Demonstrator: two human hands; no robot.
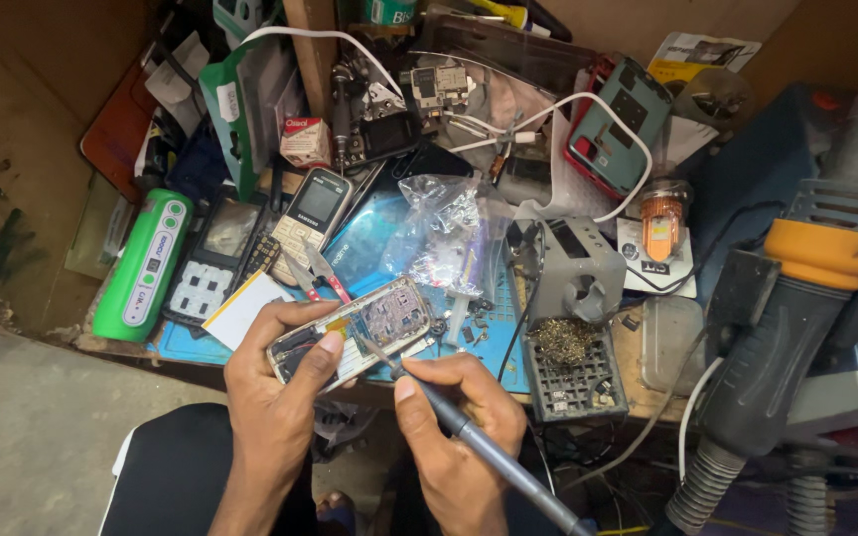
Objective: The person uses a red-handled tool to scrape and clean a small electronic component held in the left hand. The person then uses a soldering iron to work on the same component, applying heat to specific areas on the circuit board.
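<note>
My left hand (275, 382) grips an opened mobile phone (374, 323) with its circuit board bared, held tilted just above the near edge of a cluttered bench. My right hand (454, 427) holds a grey soldering iron (469, 432) like a pen. Its thin tip (364, 344) touches the board near the phone's middle. The iron's cord end runs off toward the lower right.
A blue work mat (494, 342) carries a keypad phone (312, 210), a green power bank (144, 266), a plastic bag of parts (439, 233), a metal iron stand with brass wool (568, 347) and small pliers (318, 275). A hot-air gun (796, 328) stands at right.
</note>
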